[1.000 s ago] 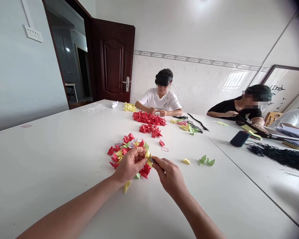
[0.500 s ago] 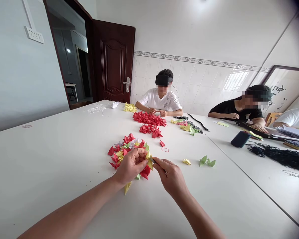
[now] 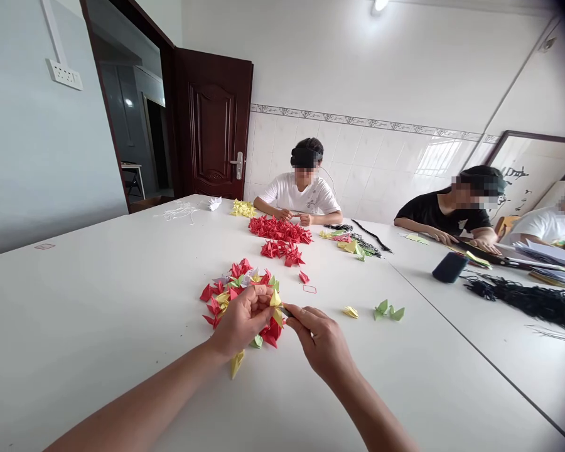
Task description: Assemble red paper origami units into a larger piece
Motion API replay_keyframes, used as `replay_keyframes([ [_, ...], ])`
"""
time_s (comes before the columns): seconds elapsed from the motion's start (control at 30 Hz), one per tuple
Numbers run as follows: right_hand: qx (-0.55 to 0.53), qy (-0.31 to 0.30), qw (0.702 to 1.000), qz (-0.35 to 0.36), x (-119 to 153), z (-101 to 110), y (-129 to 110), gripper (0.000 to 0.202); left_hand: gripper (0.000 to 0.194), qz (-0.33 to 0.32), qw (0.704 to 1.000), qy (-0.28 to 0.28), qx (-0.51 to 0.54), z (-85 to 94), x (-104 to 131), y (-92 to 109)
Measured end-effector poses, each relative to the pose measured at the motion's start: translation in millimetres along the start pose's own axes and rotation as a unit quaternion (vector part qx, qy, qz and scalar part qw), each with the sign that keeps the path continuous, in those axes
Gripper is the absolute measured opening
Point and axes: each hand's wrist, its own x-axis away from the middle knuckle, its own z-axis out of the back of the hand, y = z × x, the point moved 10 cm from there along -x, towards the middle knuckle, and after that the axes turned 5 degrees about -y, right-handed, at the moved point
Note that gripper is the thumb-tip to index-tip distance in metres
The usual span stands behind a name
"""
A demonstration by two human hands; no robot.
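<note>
My left hand (image 3: 242, 318) pinches a yellow folded paper piece (image 3: 276, 301) between thumb and fingers, over a mixed pile of paper cranes (image 3: 214, 306). Close by on the right, my right hand (image 3: 321, 333) is closed on a small dark, flat tool (image 3: 286, 311), whose tip touches the yellow paper. Most of the tool is hidden in the fingers. A yellow folded piece (image 3: 237, 364) lies just below my left wrist. To the right of my right hand lie another yellow piece (image 3: 351, 312) and green cranes (image 3: 389, 311).
Red cranes (image 3: 281, 230) and yellow ones (image 3: 243, 208) lie farther back on the white table (image 3: 98, 301). A person (image 3: 301, 188) sits opposite; another (image 3: 445, 210) sits at the right, behind a dark spool (image 3: 450, 267) and black cords (image 3: 527, 298).
The view has tilted up slightly. The tool's tip shows a little more beside the yellow paper, and both hands keep their grips. The person in black has moved their hands.
</note>
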Motion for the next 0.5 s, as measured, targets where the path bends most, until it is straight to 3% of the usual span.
replay_keyframes([
  [0.23,0.0,-0.018,1.0,-0.024,-1.4,-3.7,6.2,0.029,0.033,0.005,1.0,0.015,-0.018,4.1,-0.5,1.2],
  [0.5,0.025,-0.023,0.999,-0.031,-1.0,-7.8,9.7,0.029,0.033,-0.009,1.0,-0.006,0.014,-1.8,-0.6,-1.9],
])
